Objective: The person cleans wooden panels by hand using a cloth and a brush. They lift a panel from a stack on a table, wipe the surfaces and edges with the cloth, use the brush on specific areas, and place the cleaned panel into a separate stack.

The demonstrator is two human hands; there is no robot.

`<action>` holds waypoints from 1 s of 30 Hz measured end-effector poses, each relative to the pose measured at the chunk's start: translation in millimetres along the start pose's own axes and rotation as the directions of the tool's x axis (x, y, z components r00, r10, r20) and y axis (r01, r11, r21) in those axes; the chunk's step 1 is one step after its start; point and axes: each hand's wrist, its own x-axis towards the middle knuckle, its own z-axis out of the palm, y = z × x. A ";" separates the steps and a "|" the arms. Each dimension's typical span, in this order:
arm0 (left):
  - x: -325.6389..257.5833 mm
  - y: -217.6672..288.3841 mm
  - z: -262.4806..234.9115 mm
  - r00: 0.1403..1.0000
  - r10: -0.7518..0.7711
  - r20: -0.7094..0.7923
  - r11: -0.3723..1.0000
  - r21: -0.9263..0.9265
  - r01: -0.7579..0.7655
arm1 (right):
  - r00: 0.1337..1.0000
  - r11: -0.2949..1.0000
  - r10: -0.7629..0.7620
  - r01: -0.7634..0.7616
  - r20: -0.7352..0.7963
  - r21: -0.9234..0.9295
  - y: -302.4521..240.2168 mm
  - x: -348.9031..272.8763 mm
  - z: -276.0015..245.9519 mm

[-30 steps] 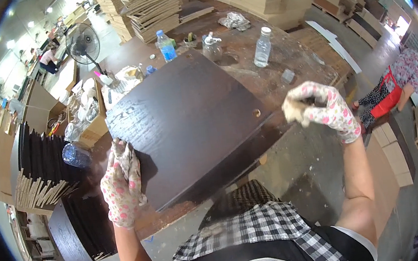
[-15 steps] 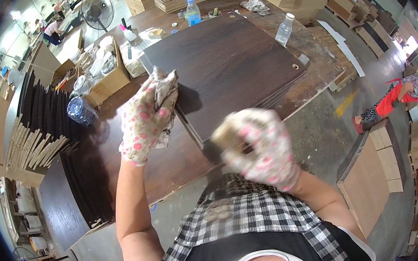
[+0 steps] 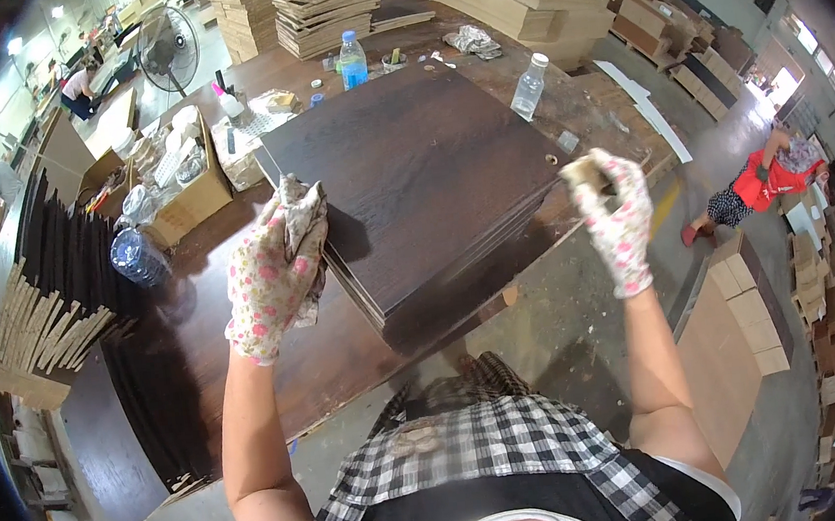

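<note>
While the person leans over the bench in a checked shirt, the left hand (image 3: 266,275), in a flowered glove, is curled tight around a crumpled rag (image 3: 301,221) and presses it against the near left corner of the stack of dark boards (image 3: 419,175). Fingers are closed over the cloth, and the rag touches the stack's edge. Over on the other side, the right hand (image 3: 617,216), gloved the same, is raised off the bench just past the stack's right corner, fingers pinched shut on a small pale block (image 3: 587,172); I can't make out what kind of block it is. That hand is clear of the boards, not touching them. The stack lies flat on the brown worktable (image 3: 345,343), between the two hands. Beyond it stand a clear plastic bottle (image 3: 529,87) and a blue-capped bottle (image 3: 352,61). Left of the stack sits a cardboard box (image 3: 192,197) of odds and ends. Farther back, pale panels (image 3: 323,8) are piled high, and a fan (image 3: 168,48) stands at far left.
</note>
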 end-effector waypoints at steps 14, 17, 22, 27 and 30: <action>-99.4 -64.0 -32.9 0.757 -0.639 -0.134 0.634 -0.650 0.420 | 0.036 0.369 -0.918 0.434 0.394 0.822 -184.7 77.6 60.3; -141.7 -78.6 -27.7 0.680 -0.718 -0.147 0.561 -0.700 0.442 | 0.000 0.268 -0.951 0.490 0.308 0.829 -201.3 93.6 94.4; -163.1 -67.6 -24.7 0.650 -0.740 -0.175 0.576 -0.663 0.477 | 0.070 0.415 -0.897 0.475 0.437 0.776 -212.1 162.5 205.2; -147.0 -50.9 -34.9 0.647 -0.742 -0.179 0.545 -0.722 0.426 | 0.419 0.688 -0.722 0.343 0.551 0.640 -209.3 211.2 256.8; -124.6 -33.1 -58.9 0.622 -0.734 -0.272 0.500 -0.837 0.224 | 0.413 0.599 -0.744 0.065 0.525 0.798 -182.4 209.7 213.0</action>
